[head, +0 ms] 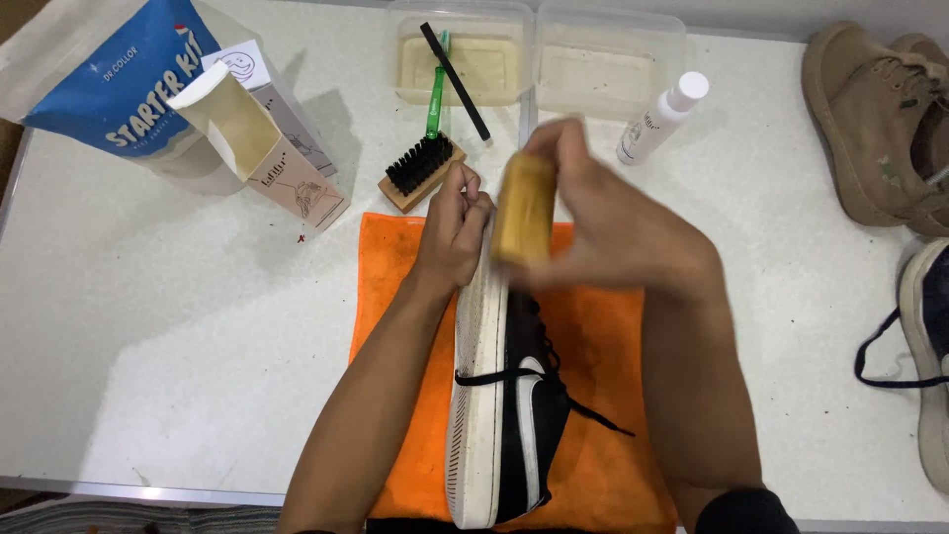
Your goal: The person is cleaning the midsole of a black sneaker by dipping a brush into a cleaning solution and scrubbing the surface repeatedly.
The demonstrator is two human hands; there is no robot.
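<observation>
A black sneaker [524,415] with a white sole lies on its side on an orange cloth [395,297], its sole turned to the left. My left hand [453,229] grips the toe end of the shoe. Just beside it, my right hand [603,213] holds a wooden brush [524,208] against the sole edge near the toe; the brush looks blurred.
Beyond the cloth sit a second wooden brush with black bristles [420,168], a green-handled brush [435,94], two clear tubs [603,64], a white bottle [660,119], an open carton [257,143] and a blue pouch [119,79]. Tan boots [875,129] and another sneaker [929,366] rest at the right.
</observation>
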